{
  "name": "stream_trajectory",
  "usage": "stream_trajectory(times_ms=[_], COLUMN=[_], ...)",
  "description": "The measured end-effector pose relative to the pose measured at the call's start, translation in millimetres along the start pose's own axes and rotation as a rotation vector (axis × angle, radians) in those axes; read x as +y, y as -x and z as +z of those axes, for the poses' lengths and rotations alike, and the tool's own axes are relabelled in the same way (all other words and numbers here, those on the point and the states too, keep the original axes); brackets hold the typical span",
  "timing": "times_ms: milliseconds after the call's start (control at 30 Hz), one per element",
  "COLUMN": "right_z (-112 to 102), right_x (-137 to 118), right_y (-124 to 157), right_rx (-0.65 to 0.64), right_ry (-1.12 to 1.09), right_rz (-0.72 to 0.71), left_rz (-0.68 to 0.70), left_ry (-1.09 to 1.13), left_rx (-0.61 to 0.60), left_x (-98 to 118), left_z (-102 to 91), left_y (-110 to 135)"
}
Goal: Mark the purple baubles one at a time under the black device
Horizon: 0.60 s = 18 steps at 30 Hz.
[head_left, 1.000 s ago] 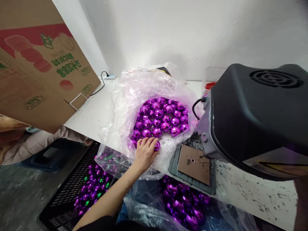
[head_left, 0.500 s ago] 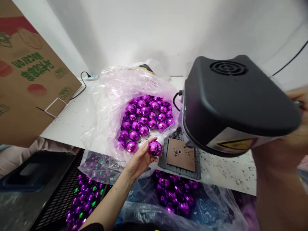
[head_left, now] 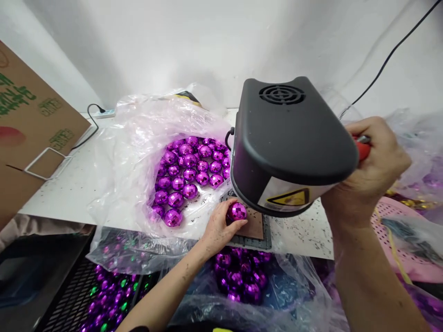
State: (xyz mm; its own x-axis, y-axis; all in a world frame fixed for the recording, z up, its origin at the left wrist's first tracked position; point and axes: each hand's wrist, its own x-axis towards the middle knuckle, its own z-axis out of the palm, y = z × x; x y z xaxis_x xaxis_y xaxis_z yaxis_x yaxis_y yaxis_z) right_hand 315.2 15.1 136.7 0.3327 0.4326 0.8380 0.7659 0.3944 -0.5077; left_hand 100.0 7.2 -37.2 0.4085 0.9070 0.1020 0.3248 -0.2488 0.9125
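Observation:
My left hand (head_left: 221, 228) is closed on a shiny purple faceted ball (head_left: 238, 211). It holds the ball over a brown board (head_left: 255, 227) that lies on a dark grey base plate (head_left: 266, 236). Fingers of my right hand (head_left: 372, 170) wrap round a red lever handle (head_left: 363, 150) with a metal tip. That handle sits at the right side of a black-housed machine (head_left: 290, 138) with a round vent and a yellow warning label. The machine's underside is hidden from me. Beside my left hand, many similar purple balls (head_left: 189, 175) lie in an open clear plastic bag (head_left: 121, 170).
More purple balls (head_left: 238, 274) fill a plastic-lined container below the table's front edge. At lower left, a black crate (head_left: 69, 286) holds small purple and green beads. A cardboard box (head_left: 38, 124) stands at left; a pink basket (head_left: 391, 249) is at right. Dark crumbs dot the white table (head_left: 304, 237).
My left hand has carried the ball rightward, from beside the brown board to over it, and turned it. My view has shifted right, bringing my right hand and the red handle into clear sight.

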Motion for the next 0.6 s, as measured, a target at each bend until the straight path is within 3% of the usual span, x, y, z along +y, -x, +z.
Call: stream_trajectory(times_ms=[300, 600], right_z=[0, -1], right_x=[1, -5], right_y=[1, -1], right_rx=[-0.005, -0.003], right_ry=[0.011, 0.021], right_rz=[0.03, 0.057], left_rz=[0.062, 0.08], left_ry=[-0.259, -0.261], left_rx=[0.136, 0.032], left_x=[3, 3], left_z=[27.5, 24.3], left_y=[-10, -14])
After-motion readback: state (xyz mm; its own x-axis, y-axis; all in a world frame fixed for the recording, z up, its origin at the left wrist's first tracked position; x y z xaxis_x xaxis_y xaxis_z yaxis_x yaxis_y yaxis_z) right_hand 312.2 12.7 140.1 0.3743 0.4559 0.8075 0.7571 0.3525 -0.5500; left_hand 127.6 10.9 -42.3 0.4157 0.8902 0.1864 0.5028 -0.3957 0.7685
